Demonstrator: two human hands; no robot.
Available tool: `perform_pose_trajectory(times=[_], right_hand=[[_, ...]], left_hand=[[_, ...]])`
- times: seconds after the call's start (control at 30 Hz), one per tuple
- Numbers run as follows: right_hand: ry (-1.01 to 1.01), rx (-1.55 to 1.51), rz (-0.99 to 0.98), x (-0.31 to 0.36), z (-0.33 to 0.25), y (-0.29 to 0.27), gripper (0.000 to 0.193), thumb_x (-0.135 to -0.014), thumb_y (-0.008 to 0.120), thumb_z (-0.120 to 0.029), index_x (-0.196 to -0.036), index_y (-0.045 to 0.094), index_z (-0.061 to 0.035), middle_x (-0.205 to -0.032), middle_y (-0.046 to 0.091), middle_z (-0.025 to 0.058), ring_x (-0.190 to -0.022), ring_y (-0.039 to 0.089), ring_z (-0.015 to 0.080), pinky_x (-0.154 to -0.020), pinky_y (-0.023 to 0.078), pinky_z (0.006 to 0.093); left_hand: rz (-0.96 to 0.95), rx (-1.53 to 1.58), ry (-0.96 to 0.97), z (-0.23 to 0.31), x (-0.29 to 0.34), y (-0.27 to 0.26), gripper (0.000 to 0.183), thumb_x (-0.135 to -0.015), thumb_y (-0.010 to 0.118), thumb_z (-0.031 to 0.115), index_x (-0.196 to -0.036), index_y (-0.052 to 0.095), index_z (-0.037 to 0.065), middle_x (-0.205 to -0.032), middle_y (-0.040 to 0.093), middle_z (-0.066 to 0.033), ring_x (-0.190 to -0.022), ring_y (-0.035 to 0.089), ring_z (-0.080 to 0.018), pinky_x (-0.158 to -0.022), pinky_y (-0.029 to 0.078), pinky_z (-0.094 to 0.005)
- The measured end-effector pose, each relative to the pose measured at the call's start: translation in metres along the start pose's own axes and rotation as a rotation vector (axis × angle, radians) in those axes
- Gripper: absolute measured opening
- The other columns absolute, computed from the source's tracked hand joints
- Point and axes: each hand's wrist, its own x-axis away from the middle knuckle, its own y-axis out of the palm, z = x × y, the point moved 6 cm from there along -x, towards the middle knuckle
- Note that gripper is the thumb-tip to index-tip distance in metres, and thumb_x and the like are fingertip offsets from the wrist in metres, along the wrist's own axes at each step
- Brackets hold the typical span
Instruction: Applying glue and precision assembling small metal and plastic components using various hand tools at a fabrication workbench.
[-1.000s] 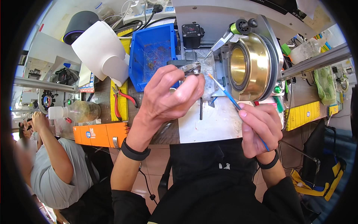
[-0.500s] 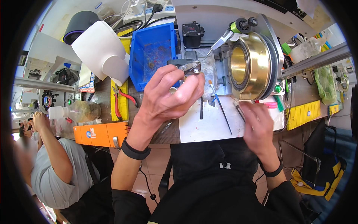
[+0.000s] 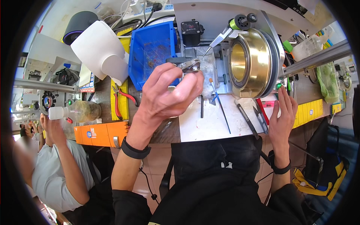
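The clamp (image 3: 188, 65) meets the left hand's (image 3: 165, 90) curled grip, pinch unclear. The right hand (image 3: 284, 116), unclenched, reaches the button (image 3: 278, 86) beyond the table's (image 3: 166, 132) near edge.

This is a workshop. A brown bench (image 3: 165, 133) is full of work things, like red pliers (image 3: 116, 105) and a thin brush (image 3: 220, 106). A machine (image 3: 265, 60) with a big gold wheel (image 3: 257, 71) stands toward the back. A blue bin (image 3: 137, 80) has tiny scraps (image 3: 152, 56) in it. Behind it, black cords (image 3: 151, 16) run near a power strip (image 3: 167, 7). Another person (image 3: 60, 178) sits to the left, with more gear (image 3: 66, 77) close by.
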Motion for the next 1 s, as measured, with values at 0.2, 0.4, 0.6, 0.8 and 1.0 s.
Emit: perform_pose_trajectory(times=[0.2, 0.4, 0.6, 0.8, 1.0], right_hand=[[0.001, -0.030, 0.021, 0.004, 0.002, 0.005, 0.044, -0.091, 0.058, 0.001, -0.136, 0.058, -0.0007, -0.141, 0.057, 0.0112, -0.121, 0.049, 0.0346, -0.105, 0.039, 0.0423], [0.059, -0.225, 0.158, 0.013, 0.021, -0.003, 0.038, -0.094, 0.059, -0.002, -0.132, 0.061, -0.0009, -0.137, 0.059, 0.0130, -0.122, 0.050, 0.0314, -0.108, 0.034, 0.0413], [0.037, -0.268, 0.262, 0.030, 0.021, 0.003, 0.031, -0.094, 0.059, -0.003, -0.125, 0.063, -0.0006, -0.128, 0.061, 0.0138, -0.122, 0.050, 0.0301, -0.105, 0.035, 0.0403], [0.078, -0.309, 0.321, 0.036, 0.027, 0.016, 0.030, -0.093, 0.059, -0.004, -0.123, 0.063, -0.0003, -0.127, 0.059, 0.0143, -0.120, 0.050, 0.0307, -0.104, 0.035, 0.0406], [0.096, -0.414, 0.337, 0.037, 0.033, 0.019, 0.030, -0.094, 0.057, -0.006, -0.122, 0.063, 0.0010, -0.126, 0.059, 0.0158, -0.119, 0.051, 0.0304, -0.104, 0.035, 0.0399]], left_hand=[[0.011, -0.014, -0.001, 0.000, 0.000, -0.001, 0.033, -0.064, 0.083, -0.002, -0.088, 0.061, 0.003, -0.100, 0.048, 0.0009, -0.077, 0.055, -0.0212, -0.064, 0.051, -0.0348], [0.001, -0.014, 0.023, 0.000, 0.000, 0.001, 0.033, -0.063, 0.083, -0.002, -0.087, 0.060, 0.003, -0.102, 0.047, 0.0013, -0.077, 0.055, -0.0208, -0.065, 0.051, -0.0348], [0.004, -0.041, 0.051, 0.001, 0.002, 0.003, 0.031, -0.064, 0.080, -0.003, -0.086, 0.060, 0.004, -0.102, 0.047, 0.0021, -0.076, 0.054, -0.0203, -0.065, 0.052, -0.0352], [0.010, -0.029, 0.058, 0.001, 0.001, 0.002, 0.031, -0.063, 0.079, -0.004, -0.086, 0.061, 0.005, -0.100, 0.048, 0.0016, -0.077, 0.055, -0.0201, -0.065, 0.052, -0.0350], [0.048, 0.043, 0.006, -0.005, 0.009, -0.004, 0.043, -0.058, 0.081, -0.005, -0.091, 0.060, 0.011, -0.092, 0.050, -0.0022, -0.073, 0.056, -0.0220, -0.062, 0.051, -0.0328]])
